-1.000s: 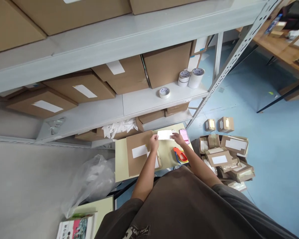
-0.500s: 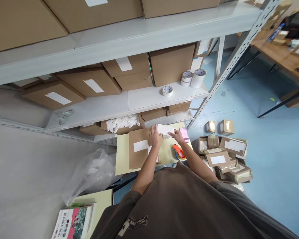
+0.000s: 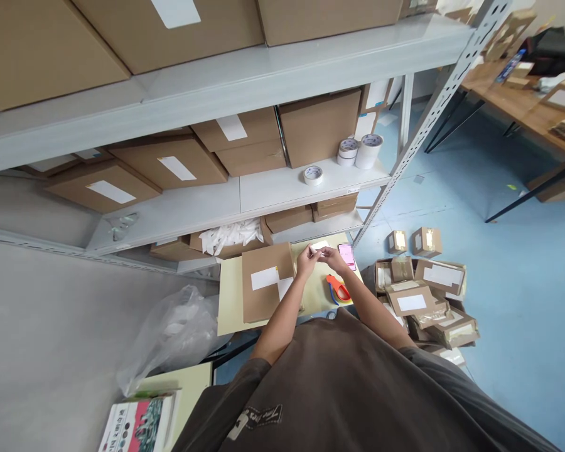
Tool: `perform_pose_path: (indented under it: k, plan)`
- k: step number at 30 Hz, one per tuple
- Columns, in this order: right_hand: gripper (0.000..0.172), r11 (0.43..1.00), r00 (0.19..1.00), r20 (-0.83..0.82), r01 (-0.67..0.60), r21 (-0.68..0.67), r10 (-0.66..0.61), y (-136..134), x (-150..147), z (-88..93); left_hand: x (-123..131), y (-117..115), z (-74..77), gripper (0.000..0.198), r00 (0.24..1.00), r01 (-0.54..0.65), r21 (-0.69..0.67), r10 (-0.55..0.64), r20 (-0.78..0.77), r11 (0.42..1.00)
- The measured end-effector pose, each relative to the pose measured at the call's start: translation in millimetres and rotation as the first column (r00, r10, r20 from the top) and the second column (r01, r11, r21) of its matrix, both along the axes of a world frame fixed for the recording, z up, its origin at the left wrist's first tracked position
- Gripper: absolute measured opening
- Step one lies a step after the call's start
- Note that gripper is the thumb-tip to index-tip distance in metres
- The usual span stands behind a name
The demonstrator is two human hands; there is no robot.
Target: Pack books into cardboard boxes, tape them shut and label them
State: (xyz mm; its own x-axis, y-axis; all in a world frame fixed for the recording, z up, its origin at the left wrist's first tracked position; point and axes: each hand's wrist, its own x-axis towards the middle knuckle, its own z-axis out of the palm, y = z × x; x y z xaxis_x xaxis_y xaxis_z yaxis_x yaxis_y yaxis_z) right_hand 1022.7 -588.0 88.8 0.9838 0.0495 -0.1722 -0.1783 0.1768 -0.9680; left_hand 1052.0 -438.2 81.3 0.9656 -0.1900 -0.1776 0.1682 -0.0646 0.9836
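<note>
Over the pale yellow table (image 3: 229,295), my left hand (image 3: 307,260) and my right hand (image 3: 331,258) meet with fingers pinched together. A small white paper slip (image 3: 316,252) shows between their fingertips, mostly covered by them. More white paper (image 3: 321,244) appears just behind the hands; whether it is the same piece I cannot tell. To the left lies a flat brown cardboard box (image 3: 260,300) with white labels on top. An orange tape dispenser (image 3: 339,288) rests right of my hands, near the front edge. Behind it is a phone (image 3: 347,256) with a pink screen.
A grey metal shelf (image 3: 273,199) stands ahead, holding cardboard boxes and several tape rolls (image 3: 313,175). Packed parcels (image 3: 412,302) are piled at the right on the blue floor. A plastic bag (image 3: 179,326) hangs left of the table. Books (image 3: 139,424) lie lower left.
My left hand has moved right, off the edge of the cardboard box, to meet my right hand. The white paper, broad in view before, is now largely hidden by fingers.
</note>
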Motion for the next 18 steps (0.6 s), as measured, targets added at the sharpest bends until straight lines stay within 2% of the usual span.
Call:
perform_pose_path:
  k: [3,6,11,13,15,18]
  plan:
    - [0.040,0.997,0.999,-0.040,0.005,0.080,-0.002,-3,-5,2.7,-2,3,-4.1,0.049,0.999,0.017,-0.059,-0.015,0.041,0.998]
    - [0.044,0.989,0.996,-0.081,0.039,0.144,-0.028,-4,-8,1.3,-2,6,-5.2,0.046,1.000,-0.001,-0.070,0.002,0.024,0.998]
    - [0.034,0.983,0.987,-0.140,0.105,0.150,-0.084,-4,-5,-11.8,2,12,3.7,0.044,0.998,-0.037,-0.076,0.034,-0.046,0.996]
    - [0.034,0.974,0.975,-0.159,0.178,0.142,-0.155,-7,-2,-20.4,4,20,10.4,0.035,0.996,-0.058,-0.018,0.057,-0.062,0.998]
    - [0.036,0.958,0.954,-0.172,0.265,0.106,-0.245,-14,0,-30.2,6,34,18.2,0.023,0.996,-0.080,0.102,0.085,-0.038,0.992]
    - [0.037,0.953,0.945,-0.131,0.294,-0.068,-0.301,-27,1,-43.9,11,66,31.4,0.034,0.988,-0.156,0.315,0.150,0.044,0.936]
